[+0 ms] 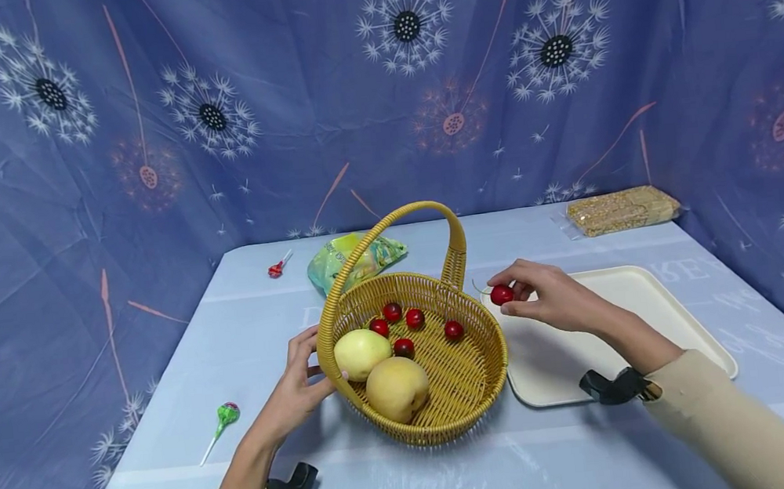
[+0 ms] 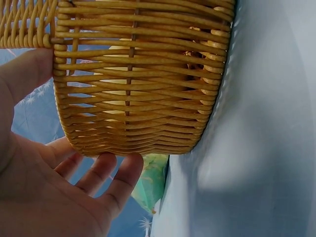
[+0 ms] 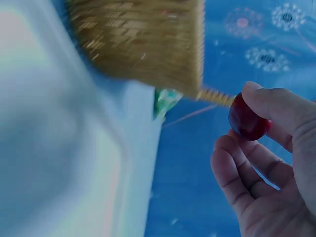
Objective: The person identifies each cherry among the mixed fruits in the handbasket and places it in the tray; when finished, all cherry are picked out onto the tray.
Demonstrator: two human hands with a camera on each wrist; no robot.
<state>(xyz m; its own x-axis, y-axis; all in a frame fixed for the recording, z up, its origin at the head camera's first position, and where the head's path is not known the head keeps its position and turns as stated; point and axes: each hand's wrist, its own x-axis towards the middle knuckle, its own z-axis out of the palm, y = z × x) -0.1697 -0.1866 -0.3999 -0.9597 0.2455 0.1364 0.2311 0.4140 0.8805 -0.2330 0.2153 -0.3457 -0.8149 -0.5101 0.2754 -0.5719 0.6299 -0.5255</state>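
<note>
Your right hand [image 1: 546, 296] pinches a cherry [image 1: 501, 294] just over the tray [image 1: 682, 311] edge while your left hand [image 1: 299, 383], fingers open, steadies the basket [image 1: 470, 394]; set the cherry down gently next.

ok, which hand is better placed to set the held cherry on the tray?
Right. The right hand already pinches the cherry above the tray corner, likely just lowering it. The left hand rests against the basket wall, across from the tray.

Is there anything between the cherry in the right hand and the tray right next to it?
Nothing visible. The right hand pinches the cherry just over the near-left corner of the tray, whose surface is bare. The basket sits just left of it, with the left hand on its far side.
</note>
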